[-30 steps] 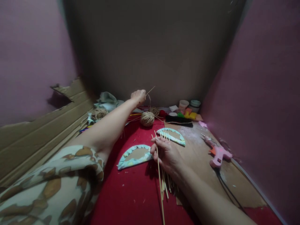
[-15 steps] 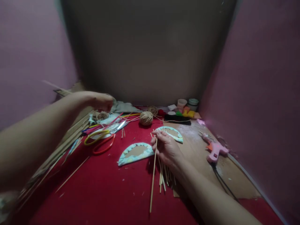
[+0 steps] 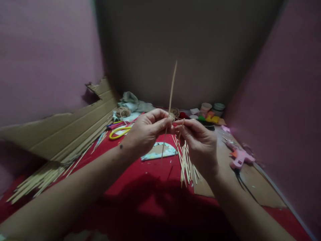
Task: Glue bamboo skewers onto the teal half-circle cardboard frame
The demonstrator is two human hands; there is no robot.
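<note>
Pinkish-purple walls close in on the left and right, with a dark wall at the far side and a red surface spread between them, shadowed at the near edge. Seen from the head camera, both hands are raised over the middle of this surface, their fingertips close together. The left hand pinches a long thin stick between thumb and fingers; it stands nearly upright, its top leaning slightly right and its lower end dropping below the hand. The right hand has its thumb and index finger closed on another thin piece, whose full length I cannot make out.

Below the hands lies a half-round cardboard piece edged in pale blue fabric. Just right of it, loose sticks lie in a bundle. Farther right, a pink glue gun rests on a flat cardboard sheet. At the far right sit a translucent cup and a jar. At the far left are a coil of twine and crumpled pale cloth, with a yellow scissor handle nearer. Corrugated cardboard leans along the left wall, above a pile of sticks.
</note>
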